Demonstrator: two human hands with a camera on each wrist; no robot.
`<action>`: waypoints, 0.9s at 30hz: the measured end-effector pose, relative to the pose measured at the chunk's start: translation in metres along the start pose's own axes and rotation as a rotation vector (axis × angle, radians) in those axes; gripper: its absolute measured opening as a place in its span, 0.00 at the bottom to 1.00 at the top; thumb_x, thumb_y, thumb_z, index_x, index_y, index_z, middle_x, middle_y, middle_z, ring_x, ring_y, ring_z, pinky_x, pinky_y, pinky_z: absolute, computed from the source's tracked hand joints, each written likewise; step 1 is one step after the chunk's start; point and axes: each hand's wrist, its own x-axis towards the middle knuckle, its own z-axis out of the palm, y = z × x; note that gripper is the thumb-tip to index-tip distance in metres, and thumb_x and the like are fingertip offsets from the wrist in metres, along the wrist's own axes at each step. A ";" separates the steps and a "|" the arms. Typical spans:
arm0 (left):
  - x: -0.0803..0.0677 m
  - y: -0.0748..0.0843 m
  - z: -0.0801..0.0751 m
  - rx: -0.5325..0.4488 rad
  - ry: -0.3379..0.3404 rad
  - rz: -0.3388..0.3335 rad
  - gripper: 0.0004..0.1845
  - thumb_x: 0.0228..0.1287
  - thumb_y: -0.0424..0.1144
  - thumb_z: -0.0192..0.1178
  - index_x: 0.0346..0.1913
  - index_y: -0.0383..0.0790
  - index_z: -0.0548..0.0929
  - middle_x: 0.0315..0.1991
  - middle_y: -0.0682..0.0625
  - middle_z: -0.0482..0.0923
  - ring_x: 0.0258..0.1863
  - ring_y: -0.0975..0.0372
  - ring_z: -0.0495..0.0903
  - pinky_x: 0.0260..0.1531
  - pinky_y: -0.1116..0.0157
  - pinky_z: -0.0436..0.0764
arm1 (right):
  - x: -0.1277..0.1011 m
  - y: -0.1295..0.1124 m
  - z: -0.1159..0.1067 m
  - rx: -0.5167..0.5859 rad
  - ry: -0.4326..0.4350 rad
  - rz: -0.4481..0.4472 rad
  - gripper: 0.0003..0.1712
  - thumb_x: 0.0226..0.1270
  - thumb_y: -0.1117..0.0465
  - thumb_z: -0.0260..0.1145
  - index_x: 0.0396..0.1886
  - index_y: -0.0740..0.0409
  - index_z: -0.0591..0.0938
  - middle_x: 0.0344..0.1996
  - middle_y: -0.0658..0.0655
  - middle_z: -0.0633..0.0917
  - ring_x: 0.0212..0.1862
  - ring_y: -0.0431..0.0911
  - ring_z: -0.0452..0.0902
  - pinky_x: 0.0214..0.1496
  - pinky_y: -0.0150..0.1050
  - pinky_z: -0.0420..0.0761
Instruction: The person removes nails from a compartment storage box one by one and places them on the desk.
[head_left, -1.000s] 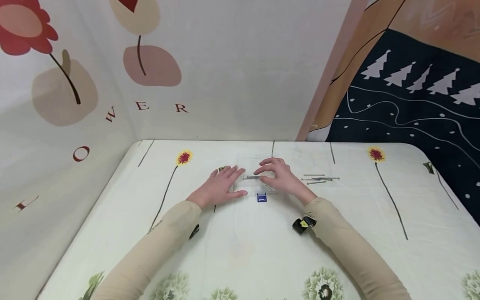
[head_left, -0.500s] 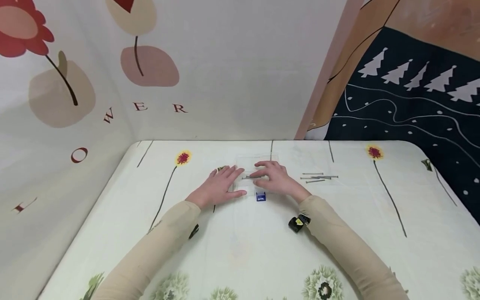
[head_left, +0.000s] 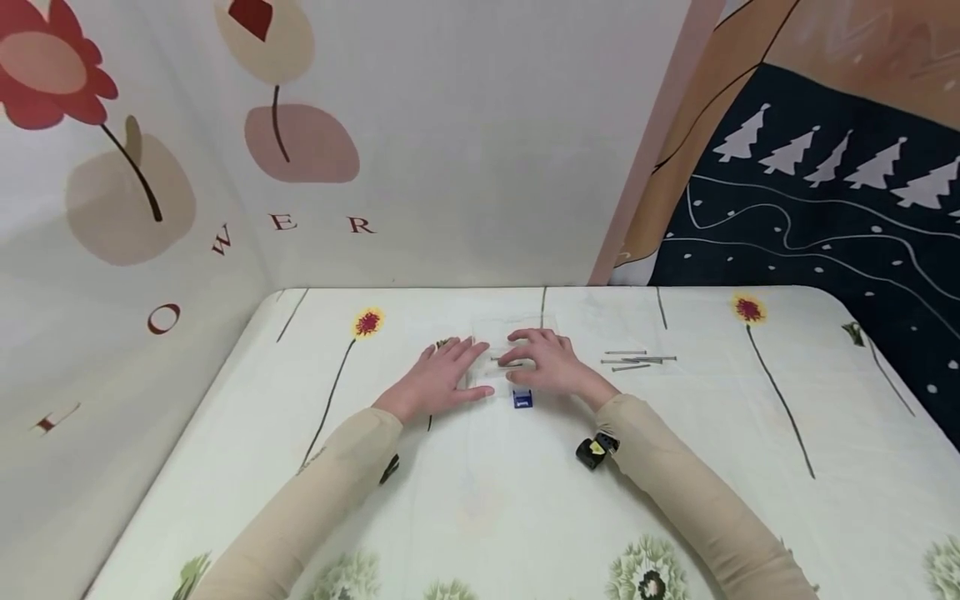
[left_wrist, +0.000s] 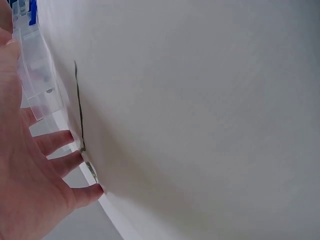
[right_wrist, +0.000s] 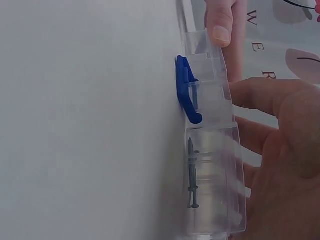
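A clear plastic compartment box [right_wrist: 212,175] with a blue latch [right_wrist: 186,90] lies on the table, its latch edge nearest me in the head view. Several nails [right_wrist: 193,180] show through its wall in the right wrist view. At the left side of the box my left hand [head_left: 438,379] lies with fingers spread, its thumb at the box edge. Above the box hovers my right hand [head_left: 547,362], fingers bent and reaching into it. A gap shows between thumb and index finger near a nail [head_left: 510,365]; contact with it is hard to make out.
Right of the box lies a loose group of several nails [head_left: 637,361]; whether anything clear lies under them is hard to see. A white flower-print cloth [head_left: 480,500] covers the table. Printed curtains [head_left: 465,167] hang along its back and left.
My right hand has shifted slightly left and toward me over the box, thumb and index now more apart. The nails near its fingers lie differently. My left hand stays in place.
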 end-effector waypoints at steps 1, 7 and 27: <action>0.000 0.000 0.000 0.005 0.002 0.003 0.44 0.66 0.67 0.49 0.76 0.46 0.54 0.74 0.39 0.52 0.73 0.45 0.49 0.65 0.39 0.49 | 0.000 0.000 0.000 0.005 0.001 -0.002 0.17 0.66 0.52 0.62 0.52 0.48 0.85 0.67 0.58 0.68 0.66 0.61 0.56 0.62 0.63 0.54; 0.003 0.000 0.000 0.024 0.012 0.002 0.43 0.66 0.67 0.49 0.76 0.46 0.54 0.74 0.40 0.52 0.73 0.45 0.49 0.66 0.39 0.49 | 0.002 0.001 -0.003 0.031 -0.003 0.006 0.15 0.65 0.54 0.63 0.49 0.49 0.87 0.64 0.56 0.70 0.66 0.60 0.56 0.62 0.62 0.52; 0.002 -0.002 0.003 0.035 -0.011 0.002 0.45 0.65 0.68 0.49 0.76 0.47 0.54 0.75 0.40 0.49 0.73 0.45 0.48 0.66 0.39 0.48 | 0.009 -0.011 -0.005 0.073 -0.092 0.103 0.10 0.63 0.63 0.63 0.41 0.50 0.86 0.59 0.57 0.70 0.64 0.57 0.57 0.61 0.63 0.50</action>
